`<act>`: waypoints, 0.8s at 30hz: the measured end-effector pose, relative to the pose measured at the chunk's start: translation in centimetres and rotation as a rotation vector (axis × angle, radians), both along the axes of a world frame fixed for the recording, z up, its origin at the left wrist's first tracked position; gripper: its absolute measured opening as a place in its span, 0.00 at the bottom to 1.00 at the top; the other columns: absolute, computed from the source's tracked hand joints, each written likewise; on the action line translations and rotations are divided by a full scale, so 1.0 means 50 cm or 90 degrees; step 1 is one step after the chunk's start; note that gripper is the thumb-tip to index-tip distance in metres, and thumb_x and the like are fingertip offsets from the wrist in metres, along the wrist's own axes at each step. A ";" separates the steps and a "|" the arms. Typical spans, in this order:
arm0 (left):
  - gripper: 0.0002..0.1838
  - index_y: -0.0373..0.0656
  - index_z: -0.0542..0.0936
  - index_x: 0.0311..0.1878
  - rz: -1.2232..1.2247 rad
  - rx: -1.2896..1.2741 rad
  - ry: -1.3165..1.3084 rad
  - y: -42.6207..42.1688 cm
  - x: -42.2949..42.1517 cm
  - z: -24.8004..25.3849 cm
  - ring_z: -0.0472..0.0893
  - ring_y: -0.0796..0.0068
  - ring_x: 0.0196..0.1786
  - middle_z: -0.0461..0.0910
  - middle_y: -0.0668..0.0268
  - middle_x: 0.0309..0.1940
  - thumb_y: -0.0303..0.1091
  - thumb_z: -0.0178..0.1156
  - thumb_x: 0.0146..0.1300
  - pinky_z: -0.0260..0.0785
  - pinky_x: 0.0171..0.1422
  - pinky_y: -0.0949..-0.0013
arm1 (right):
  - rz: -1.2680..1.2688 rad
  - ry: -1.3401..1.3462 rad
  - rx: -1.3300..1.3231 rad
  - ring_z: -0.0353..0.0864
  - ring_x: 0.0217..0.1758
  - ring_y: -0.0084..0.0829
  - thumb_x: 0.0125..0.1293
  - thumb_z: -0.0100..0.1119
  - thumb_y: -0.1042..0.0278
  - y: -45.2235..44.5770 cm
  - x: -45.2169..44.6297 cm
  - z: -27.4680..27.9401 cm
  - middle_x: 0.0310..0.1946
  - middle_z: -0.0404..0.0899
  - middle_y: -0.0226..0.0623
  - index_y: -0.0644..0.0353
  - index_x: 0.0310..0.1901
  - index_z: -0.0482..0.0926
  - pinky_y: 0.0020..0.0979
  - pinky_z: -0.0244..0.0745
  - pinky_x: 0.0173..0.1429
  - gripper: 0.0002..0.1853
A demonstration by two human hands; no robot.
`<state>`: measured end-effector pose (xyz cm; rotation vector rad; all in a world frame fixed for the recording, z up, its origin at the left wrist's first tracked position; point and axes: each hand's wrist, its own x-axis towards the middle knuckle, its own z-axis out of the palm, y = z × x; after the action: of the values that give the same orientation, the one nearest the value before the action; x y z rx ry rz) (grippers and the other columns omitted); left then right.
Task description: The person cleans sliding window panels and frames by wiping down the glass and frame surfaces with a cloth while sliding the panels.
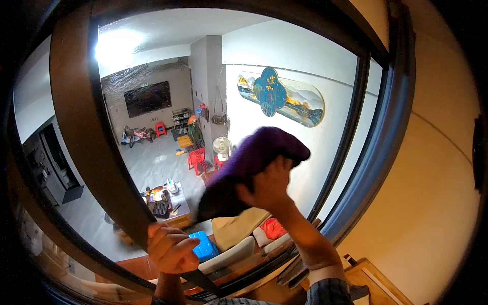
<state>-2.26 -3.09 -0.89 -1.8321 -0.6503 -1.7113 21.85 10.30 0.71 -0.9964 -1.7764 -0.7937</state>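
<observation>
We look down into a room with a grey floor (140, 162), lit by a glaring light (119, 43) near the ceiling (188, 21). A dark television (147, 99) hangs on the far wall (180, 87). We see red stools (196, 159), a white fan (221, 145), a cluttered bench (182, 198), a pale sofa (240, 252), and a landscape picture (301, 105) on the white wall (305, 55).

Cloth (254, 157) purple, near-black below; sleeve (329, 293) dark, checked; frame (76, 101) dark brown; stool (196, 161) red; television (147, 99) black; wall (290, 48) white.
</observation>
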 end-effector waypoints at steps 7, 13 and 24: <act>0.09 0.49 0.84 0.27 0.006 0.013 0.027 0.003 -0.008 0.007 0.78 0.72 0.23 0.76 0.71 0.18 0.30 0.59 0.63 0.68 0.42 0.65 | 0.063 0.269 0.079 0.58 0.79 0.61 0.66 0.60 0.59 0.262 0.378 -0.002 0.75 0.60 0.62 0.66 0.76 0.62 0.52 0.45 0.84 0.39; 0.06 0.48 0.84 0.32 0.050 -0.018 0.052 -0.011 -0.016 -0.001 0.78 0.72 0.26 0.77 0.70 0.20 0.33 0.60 0.63 0.67 0.42 0.65 | 0.362 0.407 0.137 0.73 0.68 0.45 0.69 0.64 0.46 0.277 0.439 0.331 0.65 0.74 0.47 0.59 0.74 0.67 0.43 0.63 0.76 0.38; 0.17 0.49 0.77 0.32 0.071 -0.077 0.123 -0.028 -0.038 -0.006 0.71 0.71 0.29 0.70 0.71 0.23 0.45 0.49 0.77 0.60 0.43 0.58 | 0.619 0.725 -0.072 0.80 0.42 0.21 0.77 0.47 0.30 0.299 0.506 0.039 0.40 0.79 0.30 0.48 0.58 0.78 0.26 0.78 0.47 0.29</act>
<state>-4.18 -4.47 -1.21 -1.9744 -0.7747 -1.4300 47.16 25.27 2.65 -0.3545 -1.0286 0.4533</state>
